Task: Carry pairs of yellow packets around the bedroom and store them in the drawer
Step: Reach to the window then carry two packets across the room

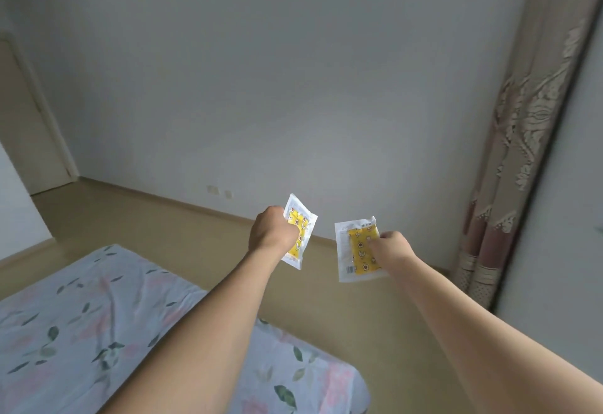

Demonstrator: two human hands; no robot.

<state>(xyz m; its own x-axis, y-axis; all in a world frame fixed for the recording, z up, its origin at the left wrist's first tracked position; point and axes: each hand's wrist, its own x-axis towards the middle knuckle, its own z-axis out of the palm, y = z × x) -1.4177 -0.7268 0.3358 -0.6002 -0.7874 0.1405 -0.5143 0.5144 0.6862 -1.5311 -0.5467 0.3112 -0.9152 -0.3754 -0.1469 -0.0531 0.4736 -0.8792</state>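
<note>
Both arms reach out in front of me above the floor beyond the bed's corner. My left hand (272,229) grips a yellow packet (301,234) with white sealed edges, held nearly upright; its lower left part is hidden behind my fist. My right hand (390,244) pinches a second yellow packet (357,250) by its right edge, with the printed face and a barcode turned toward me. The two packets hang apart, side by side. No drawer is in view.
A bed with a floral sheet (81,332) fills the lower left. Tan floor (163,227) runs to a white wall (293,87). A patterned curtain (522,136) hangs at the right. A door (29,126) stands at the far left.
</note>
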